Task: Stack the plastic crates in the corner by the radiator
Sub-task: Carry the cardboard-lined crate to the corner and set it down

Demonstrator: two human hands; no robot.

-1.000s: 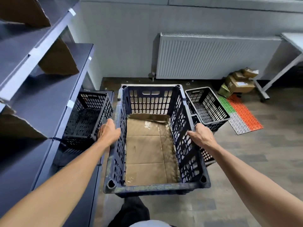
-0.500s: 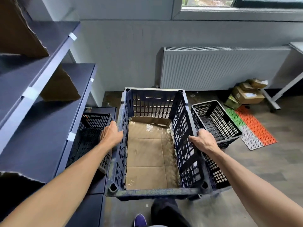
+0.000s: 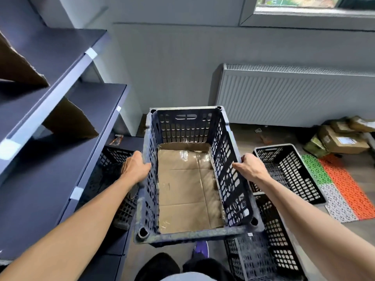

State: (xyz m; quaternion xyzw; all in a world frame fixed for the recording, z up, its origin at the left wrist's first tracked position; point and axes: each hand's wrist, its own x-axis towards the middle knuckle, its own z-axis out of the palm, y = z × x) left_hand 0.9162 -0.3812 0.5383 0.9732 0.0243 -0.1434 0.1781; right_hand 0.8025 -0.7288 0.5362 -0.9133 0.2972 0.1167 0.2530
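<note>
I hold a large dark blue plastic crate (image 3: pixel 229 179) off the floor in front of me; a sheet of cardboard lines its bottom. My left hand (image 3: pixel 135 168) grips its left rim and my right hand (image 3: pixel 250 168) grips its right rim. A smaller black crate (image 3: pixel 290 173) sits on the floor to the right, and another black crate (image 3: pixel 269 240) stands below my right forearm. A third black crate (image 3: pixel 109 169) rests on the low shelf at the left. The white radiator (image 3: pixel 294 96) hangs on the far wall.
Dark shelving (image 3: pixel 40 159) with cardboard pieces (image 3: pixel 69 120) runs along the left. Cardboard boxes (image 3: pixel 341 138) and a green, orange and white perforated mat (image 3: pixel 343 189) lie on the floor at the right. A window (image 3: pixel 304 5) is above the radiator. My feet show below the crate.
The view has tilted up and the crate has come higher and nearer the wall. Both hands keep the same grip. A second black crate has come into view at the lower right.
</note>
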